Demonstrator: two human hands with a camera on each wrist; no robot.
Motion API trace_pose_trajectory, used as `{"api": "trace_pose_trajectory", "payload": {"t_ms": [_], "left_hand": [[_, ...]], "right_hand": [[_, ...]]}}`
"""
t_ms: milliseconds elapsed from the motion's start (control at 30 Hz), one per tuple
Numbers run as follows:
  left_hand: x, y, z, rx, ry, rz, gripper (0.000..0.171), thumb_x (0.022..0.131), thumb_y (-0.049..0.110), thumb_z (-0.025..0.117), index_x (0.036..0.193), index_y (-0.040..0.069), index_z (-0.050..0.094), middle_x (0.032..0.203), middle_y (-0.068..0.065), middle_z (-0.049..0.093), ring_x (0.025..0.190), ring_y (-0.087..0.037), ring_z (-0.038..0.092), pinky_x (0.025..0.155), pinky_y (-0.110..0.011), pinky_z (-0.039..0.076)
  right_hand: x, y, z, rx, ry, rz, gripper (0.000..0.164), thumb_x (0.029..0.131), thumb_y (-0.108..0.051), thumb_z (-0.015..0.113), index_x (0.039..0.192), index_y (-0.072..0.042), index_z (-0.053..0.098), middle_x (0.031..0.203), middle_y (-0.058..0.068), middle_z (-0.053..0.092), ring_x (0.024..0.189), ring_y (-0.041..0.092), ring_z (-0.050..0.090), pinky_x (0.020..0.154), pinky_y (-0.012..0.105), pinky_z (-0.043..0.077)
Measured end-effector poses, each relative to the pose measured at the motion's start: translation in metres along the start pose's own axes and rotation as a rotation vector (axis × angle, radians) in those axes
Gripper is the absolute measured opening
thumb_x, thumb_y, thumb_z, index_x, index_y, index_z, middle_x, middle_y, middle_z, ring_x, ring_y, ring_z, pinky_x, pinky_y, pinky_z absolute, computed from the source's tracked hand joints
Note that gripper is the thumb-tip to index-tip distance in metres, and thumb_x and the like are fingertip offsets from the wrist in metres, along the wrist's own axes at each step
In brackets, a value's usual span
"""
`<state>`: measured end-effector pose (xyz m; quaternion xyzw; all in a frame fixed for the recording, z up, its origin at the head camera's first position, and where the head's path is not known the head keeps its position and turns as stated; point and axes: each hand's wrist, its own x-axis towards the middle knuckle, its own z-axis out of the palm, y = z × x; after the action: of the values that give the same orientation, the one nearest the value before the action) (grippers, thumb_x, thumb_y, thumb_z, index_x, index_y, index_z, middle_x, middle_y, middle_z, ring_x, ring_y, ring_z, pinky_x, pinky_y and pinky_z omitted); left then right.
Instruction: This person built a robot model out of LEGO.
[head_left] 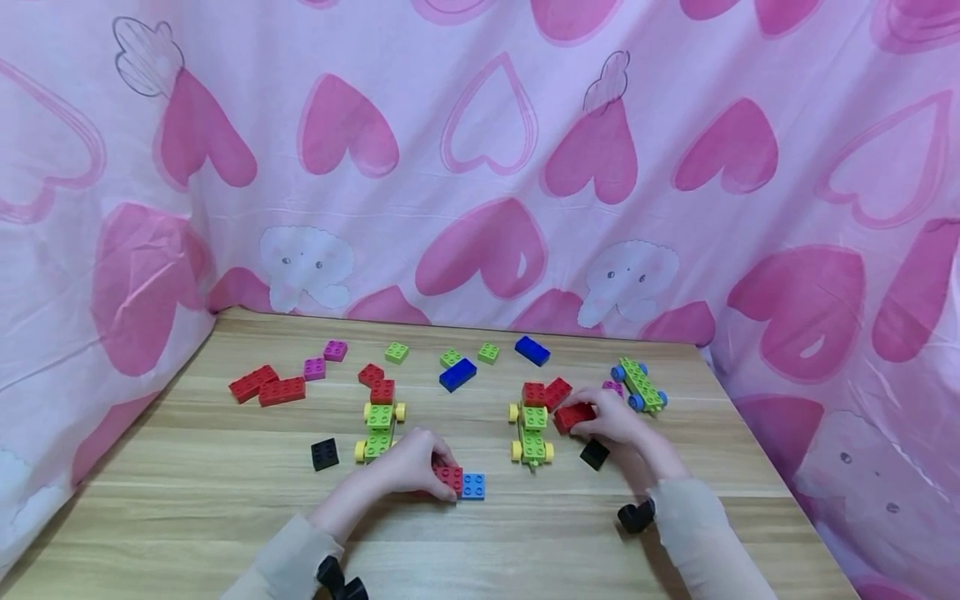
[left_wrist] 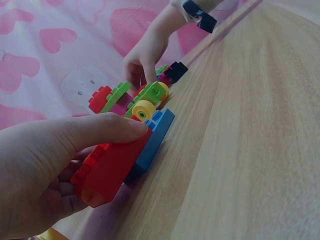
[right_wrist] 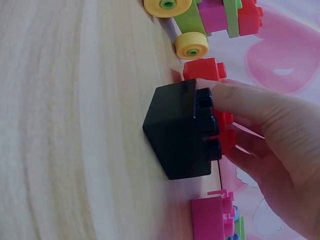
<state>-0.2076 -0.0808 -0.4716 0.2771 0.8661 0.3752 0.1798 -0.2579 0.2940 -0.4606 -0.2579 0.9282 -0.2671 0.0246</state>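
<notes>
My left hand (head_left: 411, 462) holds a red brick (left_wrist: 112, 167) between thumb and fingers at the front of the table. A light blue brick (head_left: 473, 486) lies against that red brick, its studs showing at the right end. Farther right, my right hand (head_left: 613, 417) grips another red brick (head_left: 572, 417). In the right wrist view a black brick (right_wrist: 175, 130) partly hides this red brick. Between the hands stands a green car (head_left: 533, 446) with yellow wheels and a red brick at its far end. A similar green car (head_left: 379, 417) is partly covered by my left hand.
Red bricks (head_left: 281, 392) and magenta bricks (head_left: 314, 368) lie at the back left, with a black brick (head_left: 325, 454) nearer. Blue bricks (head_left: 458, 375) and small green bricks (head_left: 397, 352) sit along the back. A green base with blue wheels (head_left: 639, 385) stands back right, before a pink curtain (head_left: 480, 167).
</notes>
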Motion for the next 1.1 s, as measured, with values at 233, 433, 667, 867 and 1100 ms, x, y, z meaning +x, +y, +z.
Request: {"api": "trace_pose_trajectory", "payload": {"t_ms": [233,433,667,867,1100], "left_hand": [[0.000,0.001,-0.001,-0.002,-0.005,0.009,0.028,0.067,0.028,0.090,0.090,0.017,0.077,0.082,0.011,0.067,0.077,-0.009,0.056,0.068,-0.024,0.045],[0.000,0.001,-0.001,-0.005,-0.004,0.006,0.029,0.066,0.028,0.090,0.090,0.017,0.077,0.083,0.011,0.067,0.077,-0.009,0.055,0.067,-0.024,0.045],[-0.001,0.001,0.000,0.004,0.007,0.009,0.030,0.065,0.028,0.090,0.089,0.016,0.077,0.083,0.011,0.067,0.078,-0.008,0.055,0.068,-0.024,0.045],[-0.001,0.002,-0.001,-0.001,0.004,0.010,0.030,0.065,0.027,0.090,0.090,0.016,0.077,0.083,0.010,0.066,0.078,-0.009,0.055,0.068,-0.024,0.045],[0.000,0.001,-0.001,-0.005,0.002,0.003,0.030,0.066,0.028,0.090,0.091,0.017,0.078,0.083,0.011,0.066,0.079,-0.010,0.055,0.069,-0.025,0.045]], "right_hand": [[-0.006,-0.009,-0.006,-0.003,0.120,0.037,0.034,0.081,-0.014,0.080,0.113,-0.007,0.070,0.112,0.011,0.070,0.100,0.026,0.063,0.084,0.038,0.056],[-0.007,-0.020,-0.008,-0.012,0.238,0.043,0.037,0.081,-0.015,0.080,0.116,-0.006,0.070,0.113,0.012,0.069,0.097,0.022,0.063,0.075,0.028,0.054],[-0.005,-0.039,-0.006,0.018,0.414,0.003,0.037,0.077,-0.013,0.083,0.110,-0.004,0.072,0.106,0.012,0.069,0.087,0.018,0.057,0.065,0.031,0.052],[-0.002,-0.064,0.002,0.039,0.496,-0.076,0.037,0.073,-0.011,0.085,0.107,-0.004,0.073,0.102,0.011,0.071,0.092,0.023,0.063,0.071,0.030,0.055],[0.003,-0.093,0.018,0.121,0.466,-0.126,0.035,0.073,-0.010,0.085,0.106,-0.007,0.073,0.102,0.010,0.070,0.091,0.022,0.064,0.071,0.027,0.057]]}}
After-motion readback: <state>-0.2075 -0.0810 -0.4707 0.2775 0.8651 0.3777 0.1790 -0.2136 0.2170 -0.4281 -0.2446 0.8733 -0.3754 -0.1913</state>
